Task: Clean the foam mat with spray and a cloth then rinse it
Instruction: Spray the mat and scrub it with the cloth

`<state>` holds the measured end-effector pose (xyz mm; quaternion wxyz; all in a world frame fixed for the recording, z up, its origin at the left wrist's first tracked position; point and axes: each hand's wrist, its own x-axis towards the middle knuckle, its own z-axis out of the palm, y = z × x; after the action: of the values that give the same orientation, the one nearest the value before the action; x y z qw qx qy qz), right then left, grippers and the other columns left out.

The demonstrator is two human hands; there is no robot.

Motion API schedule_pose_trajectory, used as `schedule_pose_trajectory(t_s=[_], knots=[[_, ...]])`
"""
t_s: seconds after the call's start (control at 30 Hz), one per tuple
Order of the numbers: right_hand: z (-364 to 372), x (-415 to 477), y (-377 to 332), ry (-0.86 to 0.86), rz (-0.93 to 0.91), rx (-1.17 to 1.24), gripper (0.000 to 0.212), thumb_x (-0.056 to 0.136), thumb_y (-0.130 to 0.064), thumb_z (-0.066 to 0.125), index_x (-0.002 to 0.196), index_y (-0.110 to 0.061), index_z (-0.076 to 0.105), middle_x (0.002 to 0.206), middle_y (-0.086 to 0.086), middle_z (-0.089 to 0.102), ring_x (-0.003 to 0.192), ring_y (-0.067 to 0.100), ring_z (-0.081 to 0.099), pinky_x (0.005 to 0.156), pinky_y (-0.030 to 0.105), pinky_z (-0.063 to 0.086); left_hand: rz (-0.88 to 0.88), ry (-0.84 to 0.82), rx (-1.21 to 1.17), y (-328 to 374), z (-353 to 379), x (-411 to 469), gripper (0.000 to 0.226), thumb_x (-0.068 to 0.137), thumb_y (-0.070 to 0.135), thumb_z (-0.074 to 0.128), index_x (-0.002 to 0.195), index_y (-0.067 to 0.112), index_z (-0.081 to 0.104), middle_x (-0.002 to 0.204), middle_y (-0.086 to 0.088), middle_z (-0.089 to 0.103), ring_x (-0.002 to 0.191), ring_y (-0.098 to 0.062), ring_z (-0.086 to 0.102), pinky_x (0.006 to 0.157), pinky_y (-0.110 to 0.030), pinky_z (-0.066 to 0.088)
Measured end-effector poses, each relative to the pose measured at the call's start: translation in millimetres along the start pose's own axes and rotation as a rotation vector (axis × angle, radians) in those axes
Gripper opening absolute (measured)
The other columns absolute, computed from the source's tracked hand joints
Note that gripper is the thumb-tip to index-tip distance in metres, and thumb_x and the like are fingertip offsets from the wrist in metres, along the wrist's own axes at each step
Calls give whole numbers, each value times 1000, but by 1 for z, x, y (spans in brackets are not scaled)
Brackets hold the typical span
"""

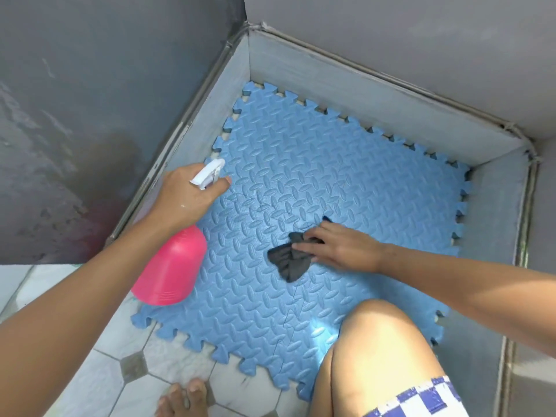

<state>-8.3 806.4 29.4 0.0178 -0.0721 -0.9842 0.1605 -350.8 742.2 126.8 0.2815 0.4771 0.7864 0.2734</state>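
We find no brand, label or legible writing on any item. The foam mat (346, 182) is blue, square, with interlocking puzzle-tooth edges and an embossed diamond-plate pattern of short raised ovals; it lies flat on the floor, its far and right edges close against a low grey concrete curb (361, 94), its near-left corner reaching out over the tiled floor (99, 383), which is pale with small dark diamond insets. The left hand (188, 197) is wrapped around the neck of a spray bottle (171, 266), a smooth pink plastic body with ribbed rings near its base and a white trigger head; one finger lies along the trigger, and the bottle hangs tilted over the mat's left edge. The right hand (340, 246) rests palm down near the mat's centre, fingers pressed flat on a dark grey cloth (287, 261), which is crumpled and soft-looking, and lies in contact with the mat surface. A bare knee (379, 341) is above the mat's near edge, with blue-and-white checked fabric (421, 398) below it. Bare toes (183, 398) stand on the tiles.
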Motion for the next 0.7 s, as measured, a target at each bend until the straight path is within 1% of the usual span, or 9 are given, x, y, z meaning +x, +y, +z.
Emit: schedule_pose_trajectory(t_s=[0.1,0.2,0.27,0.3,0.37,0.43,0.5,0.63,0.7], knots=[[-23,-17,63,214,516,-53,44,103,-30,51,144,-15,52,125,16,54,105,32,53,91,48,49,0,-20,6,4,5,-6,48,89,35,77,67,5,48,59,-3,44,54,-15,39,54,-27,33],[-38,-39,115,448,1163,-16,46,102,-29,50,146,-16,49,126,21,49,116,38,47,102,46,43,5,-49,18,7,8,-7,44,88,38,78,66,9,53,55,1,44,50,-9,42,53,-22,34],[-38,-44,131,546,1424,31,47,103,-29,47,146,-10,48,131,24,46,122,40,43,107,44,37,0,-74,32,7,8,-8,49,83,48,76,64,8,57,54,-4,51,51,-12,49,52,-22,39],[-37,-41,133,551,1487,34,47,104,-29,46,146,-8,47,133,24,44,124,41,41,107,45,36,-11,-86,47,6,9,-8,54,80,54,72,64,5,59,56,-10,57,51,-17,53,54,-29,44],[-37,-33,133,535,1560,34,46,105,-28,45,146,-6,45,136,23,41,126,40,39,106,46,36,-44,-84,68,7,10,-9,61,80,56,72,63,-1,56,55,-13,55,51,-25,49,54,-37,44],[-40,-23,135,524,1547,34,45,105,-27,44,145,-5,45,136,23,40,127,38,38,104,45,37,-61,-45,75,9,9,-10,62,83,50,77,61,0,48,52,-5,44,48,-20,37,52,-32,36],[-44,-16,139,502,1459,14,44,104,-27,45,143,-5,48,134,23,42,126,38,39,105,44,37,-70,-31,81,11,5,-10,59,85,47,78,60,6,45,54,-2,42,50,-19,37,52,-31,33],[-42,18,144,506,1276,-9,41,102,-28,48,138,-8,53,127,22,47,120,38,44,101,43,41,-156,57,70,8,0,-11,62,82,59,73,67,2,55,61,-17,54,56,-23,44,57,-40,43],[-39,52,147,543,1228,-2,41,101,-29,47,136,-10,54,125,19,48,117,36,46,98,43,44,-204,152,78,7,-5,-15,65,82,61,70,60,4,47,58,-17,49,56,-25,43,56,-42,43]])
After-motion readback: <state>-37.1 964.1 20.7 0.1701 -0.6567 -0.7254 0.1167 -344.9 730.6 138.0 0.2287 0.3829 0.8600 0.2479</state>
